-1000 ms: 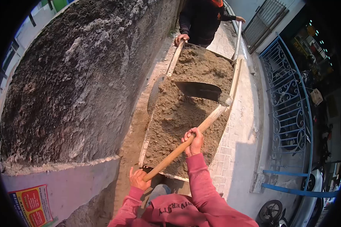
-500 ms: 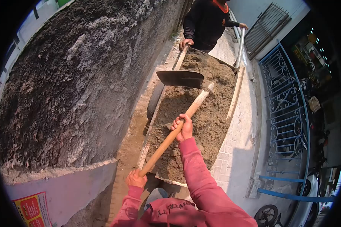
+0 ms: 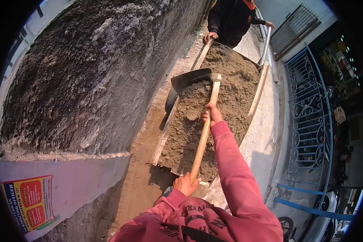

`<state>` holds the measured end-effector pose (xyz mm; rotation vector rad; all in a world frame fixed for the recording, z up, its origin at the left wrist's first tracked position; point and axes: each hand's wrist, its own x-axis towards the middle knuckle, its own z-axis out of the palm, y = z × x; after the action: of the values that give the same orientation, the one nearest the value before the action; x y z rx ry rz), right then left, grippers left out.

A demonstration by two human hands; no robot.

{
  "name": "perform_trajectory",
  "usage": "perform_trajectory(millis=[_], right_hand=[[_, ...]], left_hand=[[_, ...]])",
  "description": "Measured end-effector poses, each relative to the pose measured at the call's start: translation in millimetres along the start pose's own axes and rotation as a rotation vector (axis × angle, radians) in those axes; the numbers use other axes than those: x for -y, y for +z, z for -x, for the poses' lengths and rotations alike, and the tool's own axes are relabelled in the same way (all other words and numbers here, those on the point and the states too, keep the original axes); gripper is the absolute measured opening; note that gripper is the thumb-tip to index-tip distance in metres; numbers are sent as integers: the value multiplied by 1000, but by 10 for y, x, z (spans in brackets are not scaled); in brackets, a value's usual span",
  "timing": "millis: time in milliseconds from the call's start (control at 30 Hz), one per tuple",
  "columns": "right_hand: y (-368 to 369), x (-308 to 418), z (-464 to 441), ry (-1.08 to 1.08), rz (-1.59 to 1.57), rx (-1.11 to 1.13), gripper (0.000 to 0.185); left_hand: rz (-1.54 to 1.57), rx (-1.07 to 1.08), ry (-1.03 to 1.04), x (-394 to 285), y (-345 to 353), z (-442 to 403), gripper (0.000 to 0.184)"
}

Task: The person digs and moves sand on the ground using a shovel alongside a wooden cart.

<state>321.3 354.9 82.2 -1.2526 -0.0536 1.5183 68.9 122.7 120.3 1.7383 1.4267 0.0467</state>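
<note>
A long-handled hoe (image 3: 203, 139) slants over a cart (image 3: 160, 150) heaped with brown sand (image 3: 234, 86). Around the butt of its wooden handle, near the cart's near edge, my left hand (image 3: 185, 184) is closed. Farther up the handle, my right hand (image 3: 213, 115) grips it with wrapped fingers. The dark metal blade (image 3: 189, 79) lies at the cart's left side, its right part against the sand and its left end over the side board. A person in dark clothes (image 3: 230, 22) stands at the far end, one hand (image 3: 210, 37) on the cart's left rail and the other on a metal pipe.
A rough stained wall (image 3: 80, 80) rises on the left, with a poster (image 3: 30, 203) on its lower part. A cart wheel (image 3: 171, 101) shows beside the left board. To the right are pale paving (image 3: 260, 133), a blue metal gate (image 3: 308, 121) and a parked vehicle (image 3: 322, 213).
The hoe's blade has moved left across the sand to the cart's left side, and its handle has turned more upright. My left hand has shifted right with the butt.
</note>
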Motion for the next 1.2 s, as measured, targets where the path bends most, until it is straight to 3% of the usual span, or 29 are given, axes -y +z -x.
perform_trajectory(millis=[233, 400, 533, 800, 967, 1067, 1200], right_hand=[[-345, -386, 686, 91, 242, -36, 14], [-690, -601, 1111, 144, 311, 14, 12], [-573, -589, 1408, 65, 338, 37, 12], [-72, -650, 870, 116, 337, 157, 12], [-312, -979, 897, 192, 449, 75, 14], [-533, -995, 1285, 171, 535, 12, 15], [-729, -831, 1672, 75, 418, -5, 13]], left_hand=[[216, 505, 68, -76, 789, 352, 69], [119, 555, 70, -256, 1213, 798, 76], [111, 590, 33, -260, 1313, 933, 77], [166, 299, 25, -173, 978, 665, 65], [253, 484, 11, -267, 964, 870, 57], [212, 572, 55, -229, 1344, 1043, 57], [147, 577, 268, -181, 1472, 1120, 59]])
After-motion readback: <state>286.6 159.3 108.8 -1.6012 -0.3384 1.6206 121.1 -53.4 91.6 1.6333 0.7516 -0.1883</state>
